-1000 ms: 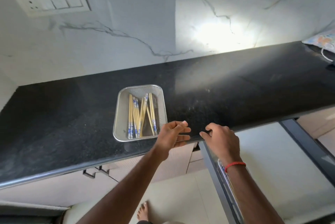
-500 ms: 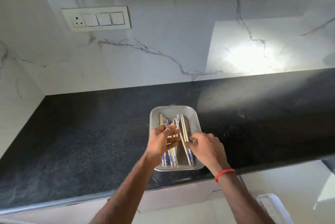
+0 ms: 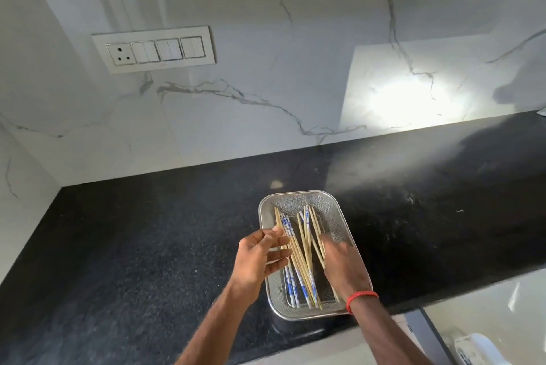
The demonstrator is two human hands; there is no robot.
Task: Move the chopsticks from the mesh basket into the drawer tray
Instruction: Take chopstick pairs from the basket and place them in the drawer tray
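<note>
Two hands reach over the near edge of the black stone counter (image 3: 147, 246) into a rectangular mesh basket (image 3: 339, 217) that sits close to that edge. At the lower right corner of the view, below the counter, part of a white object (image 3: 478, 347) shows beside a dark rail; what it is cannot be told.

Inside the basket lies a loose pile of chopsticks (image 3: 298, 252), all of them within its rim. They are thin, pale wooden sticks; many carry a white and blue patterned end. Some patterned ends point toward the near wall of the basket, others toward the far wall. The sticks run roughly lengthwise along the basket and cross one another at shallow angles, fanning out toward the far end.

On the left side of the pile, the left hand (image 3: 260, 255) has its fingers partly curled; the thumb and fingertips touch the nearest sticks at about mid-length, and whether they have closed around any stick cannot be told. On the right side, the right hand (image 3: 342, 267), blurred, lies palm down over the sticks with its fingers spread loosely, covering the right part of the pile; its grip cannot be judged either. A red band (image 3: 360, 296) circles the right wrist.

Beyond the basket the counter runs to a white marble wall (image 3: 266, 98) with grey veins. A switch plate (image 3: 153, 49) with a socket is mounted on the wall at upper left, and a bright patch of light falls on the wall at right.
</note>
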